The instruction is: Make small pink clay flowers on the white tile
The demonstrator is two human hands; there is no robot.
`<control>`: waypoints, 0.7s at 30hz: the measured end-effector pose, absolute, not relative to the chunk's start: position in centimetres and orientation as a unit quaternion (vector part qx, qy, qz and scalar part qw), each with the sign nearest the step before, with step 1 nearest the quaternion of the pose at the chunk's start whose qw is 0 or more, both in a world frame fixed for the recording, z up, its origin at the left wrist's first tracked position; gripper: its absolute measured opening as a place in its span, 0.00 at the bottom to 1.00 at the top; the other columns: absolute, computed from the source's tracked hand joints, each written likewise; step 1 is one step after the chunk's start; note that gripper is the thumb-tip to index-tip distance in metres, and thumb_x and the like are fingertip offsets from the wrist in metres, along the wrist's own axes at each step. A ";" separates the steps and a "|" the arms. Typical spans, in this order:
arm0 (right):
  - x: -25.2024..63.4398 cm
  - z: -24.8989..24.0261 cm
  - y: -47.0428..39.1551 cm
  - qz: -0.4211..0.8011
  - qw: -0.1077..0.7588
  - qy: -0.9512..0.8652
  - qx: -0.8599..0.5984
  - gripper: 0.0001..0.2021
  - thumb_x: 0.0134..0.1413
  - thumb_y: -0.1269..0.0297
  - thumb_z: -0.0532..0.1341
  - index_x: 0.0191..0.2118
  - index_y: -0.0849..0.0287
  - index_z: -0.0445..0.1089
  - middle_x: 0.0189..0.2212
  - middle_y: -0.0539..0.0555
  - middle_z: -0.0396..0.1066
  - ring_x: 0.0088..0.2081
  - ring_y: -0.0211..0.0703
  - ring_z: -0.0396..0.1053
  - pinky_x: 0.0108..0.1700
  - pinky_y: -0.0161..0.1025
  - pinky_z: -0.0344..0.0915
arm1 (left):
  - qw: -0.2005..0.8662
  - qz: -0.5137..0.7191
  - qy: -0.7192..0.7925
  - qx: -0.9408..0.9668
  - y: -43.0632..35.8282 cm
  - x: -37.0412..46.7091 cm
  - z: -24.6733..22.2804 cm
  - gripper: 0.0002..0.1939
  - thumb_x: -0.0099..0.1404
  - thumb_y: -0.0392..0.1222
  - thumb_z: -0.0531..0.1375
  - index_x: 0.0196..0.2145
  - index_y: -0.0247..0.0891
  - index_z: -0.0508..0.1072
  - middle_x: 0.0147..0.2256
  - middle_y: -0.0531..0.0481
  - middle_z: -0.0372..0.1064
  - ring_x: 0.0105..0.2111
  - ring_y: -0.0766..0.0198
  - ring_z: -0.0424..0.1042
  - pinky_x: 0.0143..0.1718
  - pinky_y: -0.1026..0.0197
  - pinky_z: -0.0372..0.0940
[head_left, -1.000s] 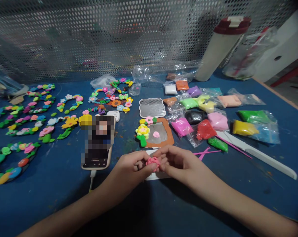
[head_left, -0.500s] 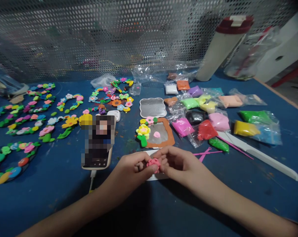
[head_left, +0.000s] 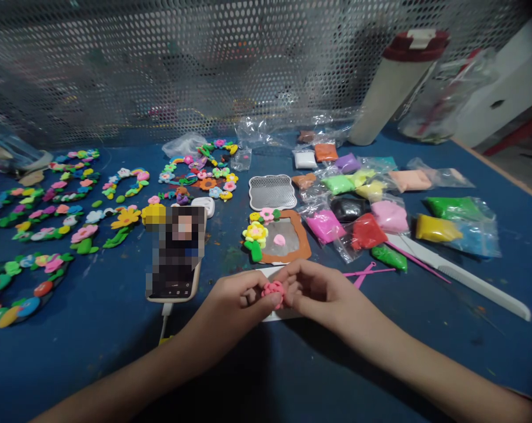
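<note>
Between my fingertips sits a coral-pink clay flower (head_left: 273, 292) with rounded petals. My left hand (head_left: 237, 296) pinches it from the left, thumb on its front. My right hand (head_left: 316, 294) is closed on its right side, fingers curled behind it. Under both hands lies a white sheet (head_left: 283, 314), mostly hidden. Just beyond them is a small frame (head_left: 287, 257) edged in brown clay, with yellow and pink flowers and green leaves on its left side. A small pink clay piece (head_left: 278, 240) rests on its grey middle.
A phone (head_left: 175, 258) with a cable lies left, near several clay-flower decorations (head_left: 124, 217). A wavy-edged mirror-like plate (head_left: 272, 192) lies behind the frame. Right are bagged clays (head_left: 369, 232), pink tools (head_left: 369, 272), a white knife (head_left: 481, 291) and a tall bottle (head_left: 380, 94). Perforated metal (head_left: 160, 70) stands behind.
Both hands keep nearly the same hold on the coral-pink flower. The view has shifted very slightly; nothing on the table has visibly moved.
</note>
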State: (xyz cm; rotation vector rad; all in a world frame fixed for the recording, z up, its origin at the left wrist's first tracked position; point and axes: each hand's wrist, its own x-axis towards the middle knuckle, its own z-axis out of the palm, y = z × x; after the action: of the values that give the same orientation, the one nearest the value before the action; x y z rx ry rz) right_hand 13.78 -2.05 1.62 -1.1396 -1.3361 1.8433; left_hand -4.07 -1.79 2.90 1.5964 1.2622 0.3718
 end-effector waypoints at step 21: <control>14.0 1.7 -1.7 0.722 0.318 -0.420 -0.447 0.13 0.57 0.53 0.57 0.31 0.58 0.67 0.27 0.49 0.66 0.29 0.37 0.64 0.33 0.34 0.61 | 0.623 0.180 0.544 0.532 -1.4 -4.2 2.5 0.23 0.67 0.54 0.45 0.23 0.38 0.66 0.17 0.56 0.64 0.21 0.66 0.62 0.28 0.63 0.57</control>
State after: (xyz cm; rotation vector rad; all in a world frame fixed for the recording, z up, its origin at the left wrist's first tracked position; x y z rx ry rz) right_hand 14.02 -1.75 1.71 -1.1769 -1.1060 1.8997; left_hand -4.22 -1.45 2.52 1.2219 1.2497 0.4144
